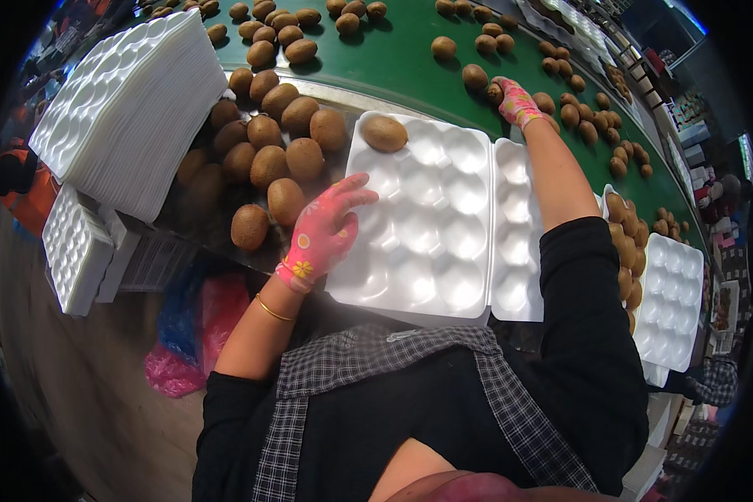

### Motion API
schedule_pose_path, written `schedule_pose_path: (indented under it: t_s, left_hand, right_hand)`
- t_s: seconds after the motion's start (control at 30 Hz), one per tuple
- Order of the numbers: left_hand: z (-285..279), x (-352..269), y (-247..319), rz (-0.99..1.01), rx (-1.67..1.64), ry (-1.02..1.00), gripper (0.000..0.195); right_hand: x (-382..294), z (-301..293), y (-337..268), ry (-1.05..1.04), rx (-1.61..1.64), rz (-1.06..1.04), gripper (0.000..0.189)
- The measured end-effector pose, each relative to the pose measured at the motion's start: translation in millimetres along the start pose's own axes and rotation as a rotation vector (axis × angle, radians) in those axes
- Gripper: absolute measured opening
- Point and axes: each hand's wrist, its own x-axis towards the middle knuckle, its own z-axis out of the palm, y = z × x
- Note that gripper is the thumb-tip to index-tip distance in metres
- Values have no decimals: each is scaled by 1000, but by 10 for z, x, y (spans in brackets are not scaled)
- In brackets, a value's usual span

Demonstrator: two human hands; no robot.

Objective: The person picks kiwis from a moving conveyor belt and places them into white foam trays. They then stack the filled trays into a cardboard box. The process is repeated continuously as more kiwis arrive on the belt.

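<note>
My left hand (320, 233), in a pink flowered glove, hovers at the left edge of a white moulded foam tray (436, 232). Its fingers are apart and hold nothing. One kiwifruit (384, 133) lies in the tray's far left hollow; the other visible hollows hold no fruit. On the green conveyor belt (408, 53), my right hand (518, 105) has its gloved fingers curled over a kiwifruit (495, 93). A second kiwifruit (475, 76) lies just beyond it. To the right, partly behind my right arm, is another white foam tray (513, 232).
Loose kiwifruit (268, 166) are heaped left of the tray. Tall stacks of foam trays (144, 106) stand farther left, above plastic bags (207, 326). A filled tray of kiwifruit (625, 245) and another white tray (670, 301) lie right. A person in orange (28, 188) is far left.
</note>
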Motion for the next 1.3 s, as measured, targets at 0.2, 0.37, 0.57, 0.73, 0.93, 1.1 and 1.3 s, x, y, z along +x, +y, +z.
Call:
schedule_pose_path:
  t_s: [0.2, 0.37, 0.57, 0.73, 0.93, 1.1, 1.3]
  left_hand:
    - [27, 16, -6, 42, -10, -3, 41]
    - [-3, -27, 5, 80, 14, 26, 43]
    - [9, 16, 31, 103, 28, 17, 43]
    - [-14, 1, 5, 47, -51, -36, 47]
    - [-35, -16, 20, 20, -84, -18, 41]
    - [-6, 12, -28, 115, -25, -10, 43]
    - [-13, -15, -38, 125, -13, -5, 43]
  right_hand:
    - [-558, -454, -918, -8, 258, -217, 69]
    - [-1360, -299, -1852, -107, -266, -499, 62]
    - [-106, -279, -1391, 180, -129, -99, 44]
    - [484, 108, -1301, -118, -62, -133, 78]
    - [245, -183, -1410, -193, -216, -361, 35]
    - [-469, -714, -1116, -278, -88, -225, 66]
    - [-1379, -693, -1500, -178, -330, -226, 68]
